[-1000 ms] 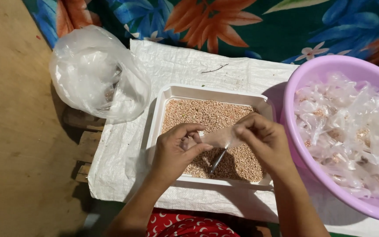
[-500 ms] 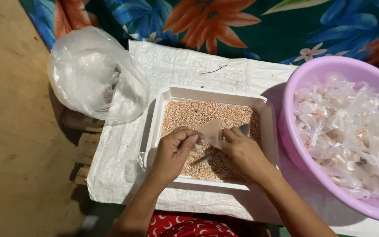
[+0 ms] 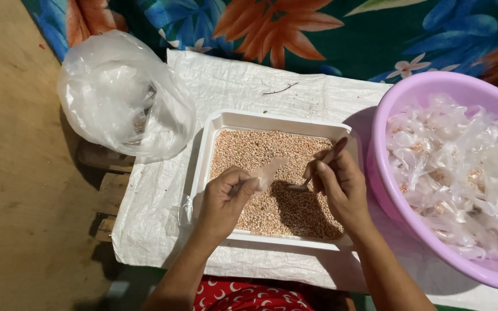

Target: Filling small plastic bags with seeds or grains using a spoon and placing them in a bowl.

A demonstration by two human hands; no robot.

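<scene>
At the bottom edge, a strip of red cloth with white shapes (image 3: 249, 296) shows between the person's forearms. Just above it, the left hand (image 3: 223, 198) hovers over the near left part of a white tray (image 3: 203, 167), its fingers (image 3: 246, 187) pinched shut on a small clear bag (image 3: 269, 171) that sticks up and to the right over the grain. The right hand (image 3: 341, 190) sits beside it over the near right part of the tray, fingers curled closed around a spoon (image 3: 324, 164); the handle points up and away, while the bowl end dips toward the seeds just right of the small bag. The two hands are near each other but apart.

The tray is filled with small tan seeds (image 3: 260, 150) and rests on a white woven sack (image 3: 243, 86) spread flat beneath everything. Under the sack's left edge some wooden blocks (image 3: 108, 190) stick out onto a brown floor (image 3: 12, 173).

To the right, touching or nearly touching the tray, stands a purple plastic basin (image 3: 427, 86) heaped with small clear packets (image 3: 456, 167). To the left and farther back, a large crumpled clear plastic bag (image 3: 122, 98) rests partly on the sack. Beyond all this lies a cloth printed with orange and blue flowers (image 3: 283, 26).
</scene>
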